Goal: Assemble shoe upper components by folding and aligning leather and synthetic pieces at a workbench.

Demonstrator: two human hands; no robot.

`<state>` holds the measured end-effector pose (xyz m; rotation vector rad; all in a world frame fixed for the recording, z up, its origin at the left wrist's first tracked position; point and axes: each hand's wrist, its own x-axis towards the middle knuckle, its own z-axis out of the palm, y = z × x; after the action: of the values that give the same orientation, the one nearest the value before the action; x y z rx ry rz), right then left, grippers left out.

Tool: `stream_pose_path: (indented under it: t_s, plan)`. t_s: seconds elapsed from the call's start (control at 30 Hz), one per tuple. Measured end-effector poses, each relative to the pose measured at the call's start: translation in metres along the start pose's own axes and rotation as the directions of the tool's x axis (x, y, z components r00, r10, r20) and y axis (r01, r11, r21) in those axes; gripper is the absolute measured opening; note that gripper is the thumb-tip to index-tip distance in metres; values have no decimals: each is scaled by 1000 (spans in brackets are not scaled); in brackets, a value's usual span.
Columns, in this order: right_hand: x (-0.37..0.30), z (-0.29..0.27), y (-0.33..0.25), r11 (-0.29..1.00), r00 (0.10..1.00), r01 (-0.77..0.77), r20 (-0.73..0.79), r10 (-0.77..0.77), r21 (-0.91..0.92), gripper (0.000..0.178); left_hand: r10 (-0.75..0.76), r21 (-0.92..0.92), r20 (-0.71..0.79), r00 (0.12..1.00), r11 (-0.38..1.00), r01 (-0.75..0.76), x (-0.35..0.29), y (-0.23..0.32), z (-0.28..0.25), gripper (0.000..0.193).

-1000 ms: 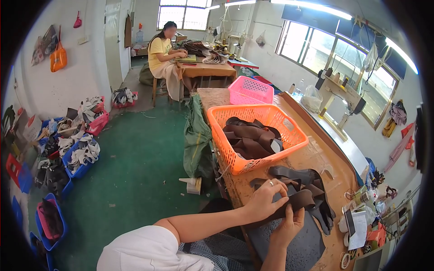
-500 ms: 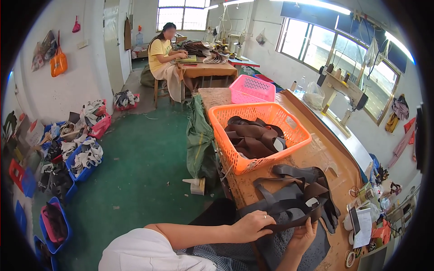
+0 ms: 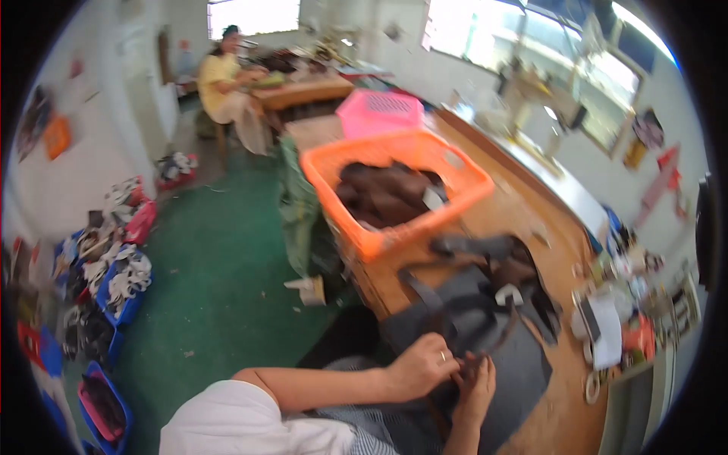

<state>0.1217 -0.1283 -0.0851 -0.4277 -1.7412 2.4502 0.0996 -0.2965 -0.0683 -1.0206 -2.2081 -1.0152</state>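
Observation:
Low in the view, my left hand (image 3: pixel 423 368), with a ring on one finger, is pinched closed at one end of a dark brown strip (image 3: pixel 471 367) of leather-like material. My right hand (image 3: pixel 476 388) grips the same strip close beside it, with the fingers bent around it. Blur and the fingers hide much of the strip. Beneath and beyond my hands lie large dark grey sheet pieces (image 3: pixel 497 379) on the table. Curved dark and brown cut pieces (image 3: pixel 523 265) with a small whitish patch are heaped just past them.
An orange plastic basket (image 3: pixel 394 236) of brown pieces stands on the wooden table (image 3: pixel 584 326), with a pink basket (image 3: pixel 379 114) behind. A green sack (image 3: pixel 292 208) hangs at the table's left edge. Blue bins (image 3: pixel 121 292) line the left wall. A person in yellow (image 3: pixel 218 80) sits far off.
The view has swung and blurred, shifting the room up and left. My hands have come closer together, and the brown strip that stretched between them is now mostly bunched in the fingers.

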Motion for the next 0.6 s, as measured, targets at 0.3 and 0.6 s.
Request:
stream_pose_path:
  t_s: [0.3,0.6]
  plan:
    - [-1,-10,0,1000,997,-10,70,8,26,42,3,25,130,992,1000,-6,3,1,5,18]
    - [-7,-24,-2,978,975,-66,219,22,196,38,60,186,263,963,976,-112,8,20,15,9]
